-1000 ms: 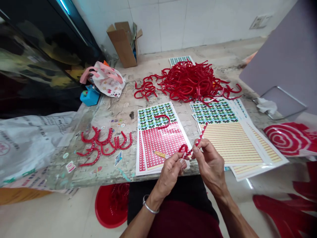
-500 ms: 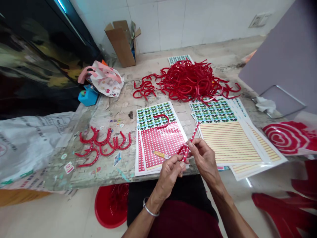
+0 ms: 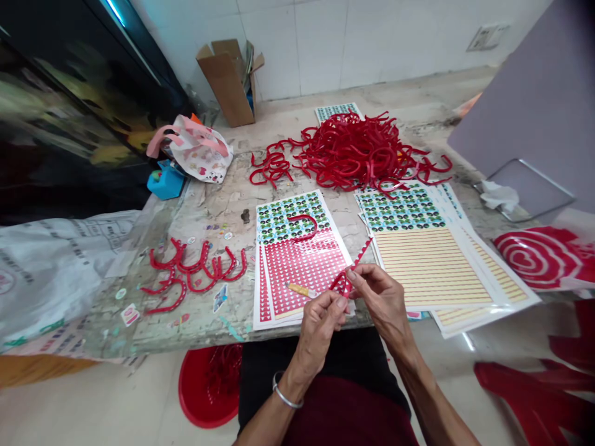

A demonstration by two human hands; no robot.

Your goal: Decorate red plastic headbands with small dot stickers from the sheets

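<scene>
Head view — left fingers (image 3: 335, 308) and right fingers (image 3: 361, 282) pinch one red band (image 3: 343, 284) closely, by the sticker sheet (image 3: 297, 263)'s near right corner — patterned bands (image 3: 189, 269) left of it look done, the plain pile (image 3: 359, 156) beyond it seemingly untreated.

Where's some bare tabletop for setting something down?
Bare patches: between cardboard box and red pile; between patterned bag and red-patterned sheets. Crowded: around yellow-striped sheets, and front centre, where the left hand and right hand hold a red strip.
</scene>
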